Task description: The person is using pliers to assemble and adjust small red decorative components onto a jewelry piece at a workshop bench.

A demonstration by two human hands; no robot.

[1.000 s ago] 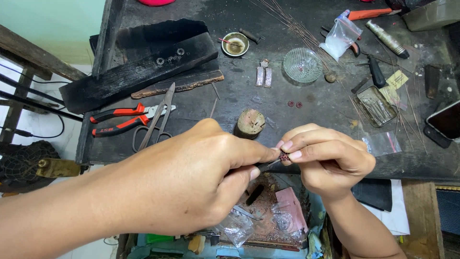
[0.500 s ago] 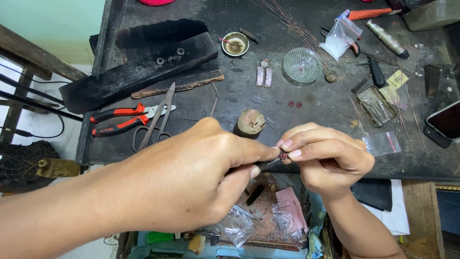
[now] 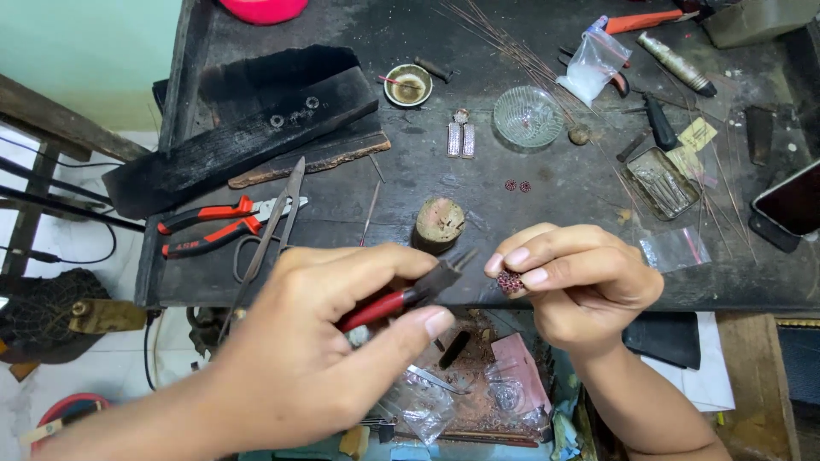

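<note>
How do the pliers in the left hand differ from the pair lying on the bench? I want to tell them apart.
The held pliers are gripped in the left hand, jaws open toward the small red piece; the bench pliers lie flat, untouched. The held pair shows dark red handles; the bench pair has orange-red handles with black. Both have metal jaws.

dark scuffed workbench (image 3: 547,205) against a pale green wall (image 3: 85,51), white floor (image 3: 102,376).
</note>
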